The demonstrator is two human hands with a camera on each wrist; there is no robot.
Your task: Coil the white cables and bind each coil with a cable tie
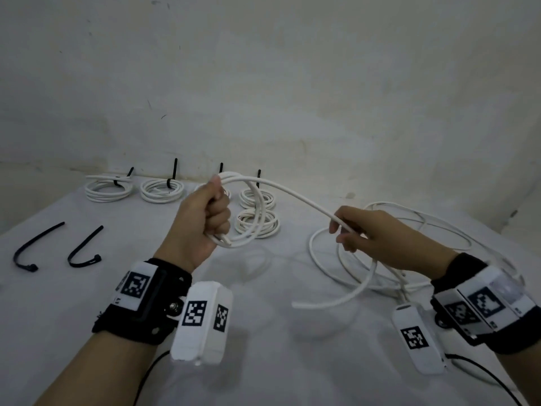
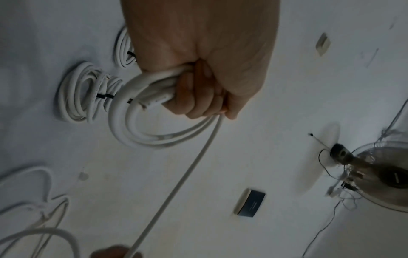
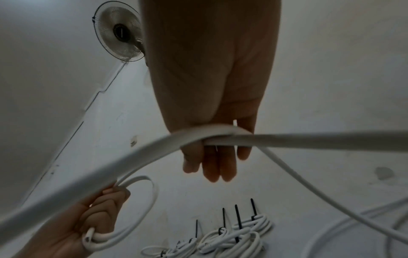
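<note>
My left hand [image 1: 215, 213] is raised over the table and grips a small coil of white cable [image 1: 257, 221] in its fist; the left wrist view shows its fingers [image 2: 198, 97] wrapped round several loops [image 2: 137, 129]. From the coil a single strand [image 1: 295, 194] runs right to my right hand [image 1: 347, 232], where thumb and fingers hold it loosely. In the right wrist view the strand [image 3: 309, 141] crosses those fingers [image 3: 216, 165]. The rest of this cable [image 1: 351, 276] lies in loose loops on the table under my right hand.
Several tied coils [image 1: 162, 190] with upright black tie tails sit along the back of the white-covered table [image 1: 263, 332]. One more coil [image 1: 257, 227] lies in front of them. Two loose black cable ties [image 1: 32, 250] [image 1: 85, 247] lie at the left. A wall fan [image 3: 119, 34] hangs above.
</note>
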